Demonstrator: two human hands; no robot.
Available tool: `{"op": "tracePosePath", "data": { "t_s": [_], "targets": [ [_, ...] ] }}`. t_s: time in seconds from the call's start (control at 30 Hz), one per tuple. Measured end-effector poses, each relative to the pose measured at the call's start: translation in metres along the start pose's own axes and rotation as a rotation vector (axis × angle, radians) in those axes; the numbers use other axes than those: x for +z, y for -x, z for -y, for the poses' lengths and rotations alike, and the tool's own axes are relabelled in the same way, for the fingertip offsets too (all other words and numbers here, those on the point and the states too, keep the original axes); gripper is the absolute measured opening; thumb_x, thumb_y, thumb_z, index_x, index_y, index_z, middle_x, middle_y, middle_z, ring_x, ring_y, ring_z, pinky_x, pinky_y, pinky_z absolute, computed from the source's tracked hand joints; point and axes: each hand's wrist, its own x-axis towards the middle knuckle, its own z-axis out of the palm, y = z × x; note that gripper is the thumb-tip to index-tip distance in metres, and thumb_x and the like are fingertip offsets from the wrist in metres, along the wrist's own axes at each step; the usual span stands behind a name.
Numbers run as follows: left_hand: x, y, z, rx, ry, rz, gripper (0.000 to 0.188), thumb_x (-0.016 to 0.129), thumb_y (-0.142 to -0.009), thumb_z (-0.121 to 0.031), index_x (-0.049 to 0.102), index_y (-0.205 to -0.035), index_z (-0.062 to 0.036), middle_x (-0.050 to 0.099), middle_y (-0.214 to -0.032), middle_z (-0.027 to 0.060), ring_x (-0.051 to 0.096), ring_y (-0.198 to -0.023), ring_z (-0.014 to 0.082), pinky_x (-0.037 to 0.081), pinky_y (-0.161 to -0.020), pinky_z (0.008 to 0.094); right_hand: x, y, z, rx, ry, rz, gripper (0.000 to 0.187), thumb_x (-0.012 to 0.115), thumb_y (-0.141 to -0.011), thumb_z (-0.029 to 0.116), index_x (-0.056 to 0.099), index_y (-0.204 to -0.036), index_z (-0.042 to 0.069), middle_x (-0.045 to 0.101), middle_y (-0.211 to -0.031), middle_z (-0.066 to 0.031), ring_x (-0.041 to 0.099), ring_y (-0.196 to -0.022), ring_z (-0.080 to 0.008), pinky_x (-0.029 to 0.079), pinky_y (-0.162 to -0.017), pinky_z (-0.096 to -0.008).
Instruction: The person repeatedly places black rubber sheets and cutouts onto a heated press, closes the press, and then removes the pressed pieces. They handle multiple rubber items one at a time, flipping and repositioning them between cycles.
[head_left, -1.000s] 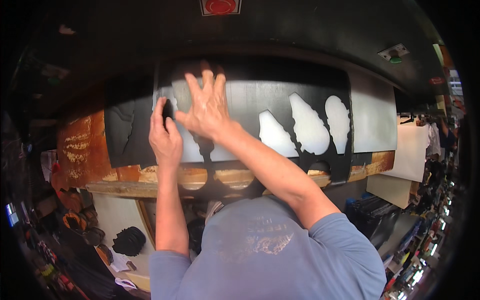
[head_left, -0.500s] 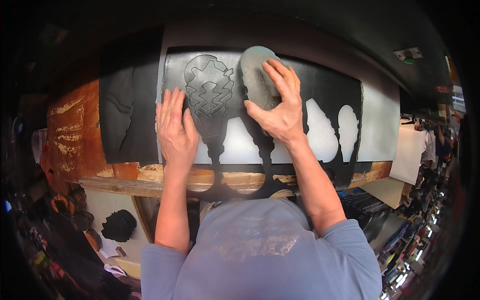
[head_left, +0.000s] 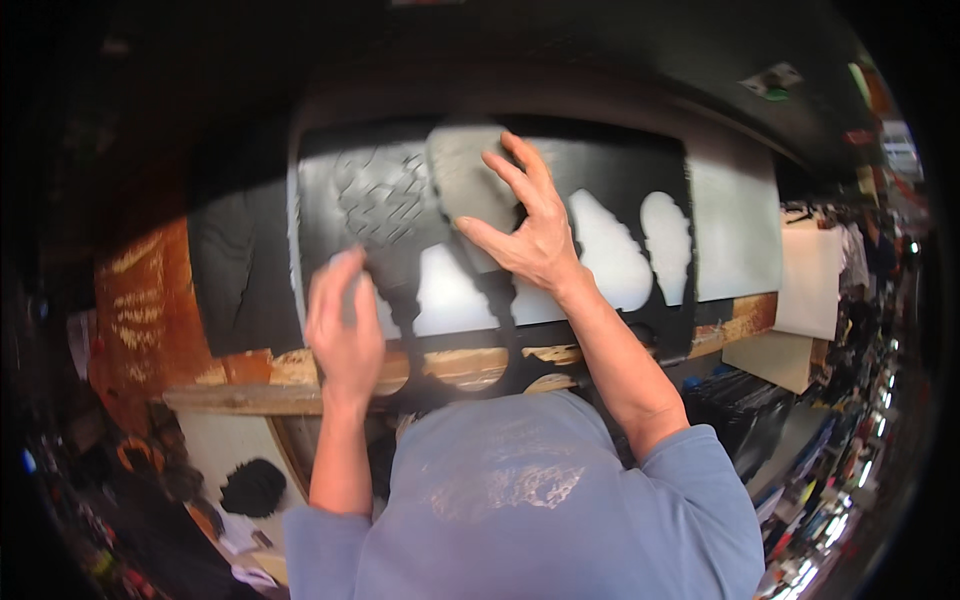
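A grey, sole-shaped cutting die lies on a black sheet that looks like rubber. My right hand spans the die, thumb at its left edge and fingers spread over its right side. Left of the die, the sheet bears a zigzag tread pattern, blurred here. My left hand is over the sheet's near left part, with its fingers apart and nothing seen in them. Motion smears it, and I cannot tell whether it touches the sheet. Sole-shaped holes show the white board underneath.
The sheet's cut strips hang over the wooden table edge toward me. Another dark sheet lies at the left on the worn brown tabletop. A dark overhang sits low above the far side. Stacked black pieces are below right.
My left hand has drawn back toward me from beside the tread pattern. The die and my right hand have shifted slightly left over the sheet. The whole view has also shifted.
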Motion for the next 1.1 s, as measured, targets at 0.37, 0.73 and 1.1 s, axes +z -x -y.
{"op": "tracePosePath", "data": {
  "t_s": [0.37, 0.73, 1.1],
  "targets": [
    [0.049, 0.095, -0.031, 0.354, 0.072, 0.125, 0.017, 0.078, -0.087, 0.004, 0.063, -0.088, -0.0035, 0.067, -0.081, 0.0121, 0.066, -0.07, 0.0352, 0.052, -0.066, 0.0448, -0.217, -0.014, -0.036, -0.002, 0.006, -0.858, 0.023, 0.071, -0.106, 0.02, 0.072, -0.095, 0.0, 0.067, -0.08, 0.0015, 0.058, -0.075, -0.0067, 0.048, -0.07, -0.0243],
    [0.05, 0.098, -0.036, 0.324, -0.07, 0.112, 0.009, 0.077, -0.096, -0.011, 0.071, -0.1, -0.0061, 0.071, -0.083, 0.0104, 0.067, -0.075, 0.0313, 0.052, -0.074, 0.0416, -0.227, 0.107, -0.038, 0.205, 0.032, -0.632, 0.032, 0.071, -0.106, 0.028, 0.069, -0.087, 0.002, 0.063, -0.071, 0.0021, 0.053, -0.068, -0.0046, 0.045, -0.062, -0.0268],
    [0.06, 0.112, -0.049, 0.353, -0.148, 0.039, 0.011, 0.08, -0.091, -0.014, 0.074, -0.084, -0.0075, 0.069, -0.077, 0.0068, 0.064, -0.077, 0.0277, 0.047, -0.082, 0.0413, -0.157, 0.166, -0.051, 0.22, 0.132, -0.288, 0.038, 0.077, -0.101, 0.02, 0.061, -0.073, -0.001, 0.047, -0.06, -0.0043, 0.041, -0.057, -0.0104, 0.037, -0.054, -0.0331]
  ]
}}
